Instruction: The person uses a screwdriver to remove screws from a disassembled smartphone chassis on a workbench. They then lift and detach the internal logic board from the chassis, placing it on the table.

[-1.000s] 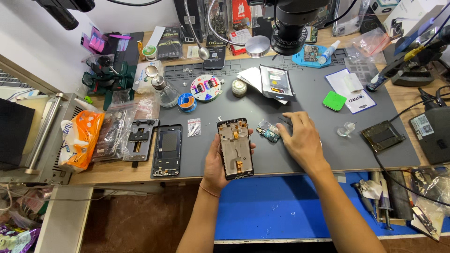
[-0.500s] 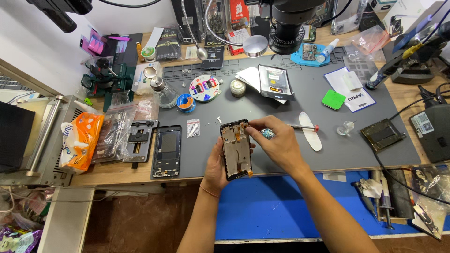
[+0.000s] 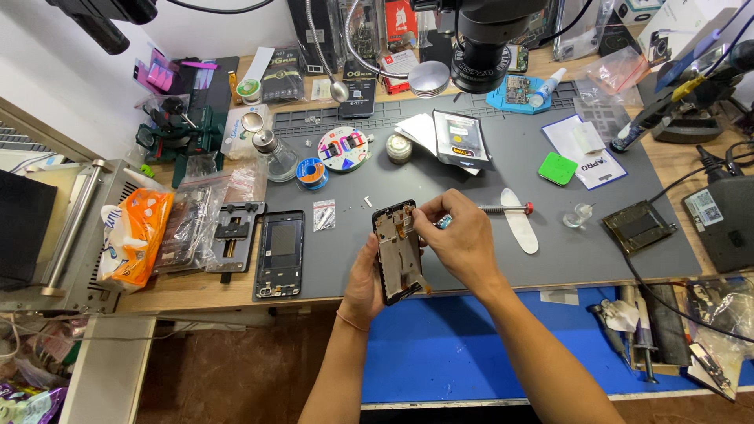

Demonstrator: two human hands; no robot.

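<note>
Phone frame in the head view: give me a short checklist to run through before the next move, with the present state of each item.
1. Left hand holds the phone frame from below: ok.
2. Right hand fingertips at the frame's upper edge: ok.
3. Frame raised above the grey mat: ok.
4. Screwdriver lies on the mat by the right hand: ok.
5. Small part pinched in the right fingers: cannot tell.
</note>
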